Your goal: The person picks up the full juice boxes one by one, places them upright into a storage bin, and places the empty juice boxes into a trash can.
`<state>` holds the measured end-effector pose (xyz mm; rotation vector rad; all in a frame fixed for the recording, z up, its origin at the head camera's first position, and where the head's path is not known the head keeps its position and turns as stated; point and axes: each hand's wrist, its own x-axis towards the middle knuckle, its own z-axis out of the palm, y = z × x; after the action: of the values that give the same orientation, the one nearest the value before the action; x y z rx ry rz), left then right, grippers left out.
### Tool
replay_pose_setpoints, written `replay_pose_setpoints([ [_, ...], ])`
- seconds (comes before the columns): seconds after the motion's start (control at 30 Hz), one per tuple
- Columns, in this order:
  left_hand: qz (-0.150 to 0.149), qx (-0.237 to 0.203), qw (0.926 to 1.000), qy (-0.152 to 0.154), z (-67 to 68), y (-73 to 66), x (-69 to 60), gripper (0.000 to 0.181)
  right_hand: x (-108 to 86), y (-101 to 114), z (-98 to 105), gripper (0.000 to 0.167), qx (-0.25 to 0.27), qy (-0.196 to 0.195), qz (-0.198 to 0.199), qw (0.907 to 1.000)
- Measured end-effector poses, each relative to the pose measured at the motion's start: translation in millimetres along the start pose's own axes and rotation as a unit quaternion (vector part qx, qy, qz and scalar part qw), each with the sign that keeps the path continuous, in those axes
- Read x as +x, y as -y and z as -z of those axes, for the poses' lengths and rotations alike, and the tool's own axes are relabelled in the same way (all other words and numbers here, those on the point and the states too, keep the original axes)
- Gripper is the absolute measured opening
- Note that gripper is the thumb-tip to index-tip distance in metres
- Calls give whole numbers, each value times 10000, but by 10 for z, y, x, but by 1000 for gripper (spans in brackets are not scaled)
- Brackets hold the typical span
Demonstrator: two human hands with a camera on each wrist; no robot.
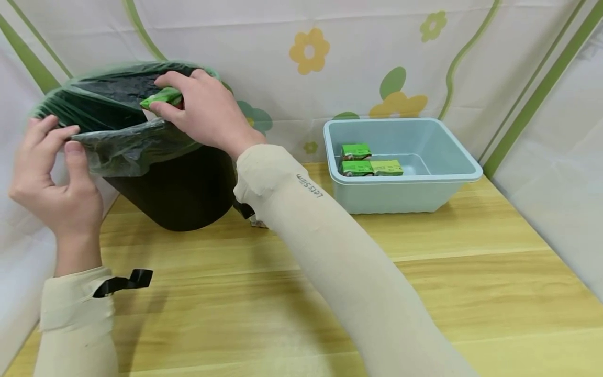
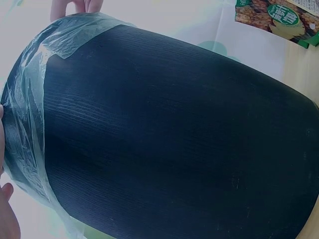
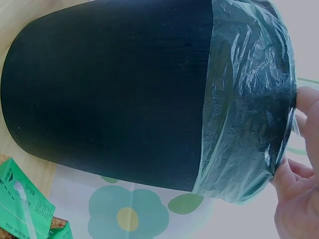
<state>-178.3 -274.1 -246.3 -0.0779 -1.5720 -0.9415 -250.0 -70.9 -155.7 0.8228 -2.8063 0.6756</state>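
Note:
A black bin [image 1: 188,183] with a translucent green liner [image 1: 136,149] folded over its rim tilts towards the left. My left hand [image 1: 61,173] grips the lined rim at the near left, fingers over the edge and thumb outside. Above the opening my right hand [image 1: 207,107] holds a small green carton [image 1: 166,97] between thumb and fingers. The right wrist view has the right hand [image 3: 299,164] at the rim, its carton hidden; the left wrist view catches part of the left hand [image 2: 7,214] beside the liner [image 2: 30,124].
On the right of the wooden table [image 1: 188,314] stands a light blue basket [image 1: 386,196] holding several small green cartons [image 1: 357,168]. Another carton, green and brown [image 2: 279,17], lies beside the bin, mostly hidden in the head view. A flower-patterned curtain [image 1: 358,68] hangs behind.

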Motion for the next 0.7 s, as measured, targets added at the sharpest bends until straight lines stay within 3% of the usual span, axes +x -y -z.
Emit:
replay_pose_setpoints([
  [0.37,-52,-81,10000,23,-2,-3,-3,30,-5,-1,-5,60,-3,49,-202,9998],
  [0.7,-16,8,10000,-49,44,-29,-5,31,-47,1,-24,55,296,-120,107,9994],
])
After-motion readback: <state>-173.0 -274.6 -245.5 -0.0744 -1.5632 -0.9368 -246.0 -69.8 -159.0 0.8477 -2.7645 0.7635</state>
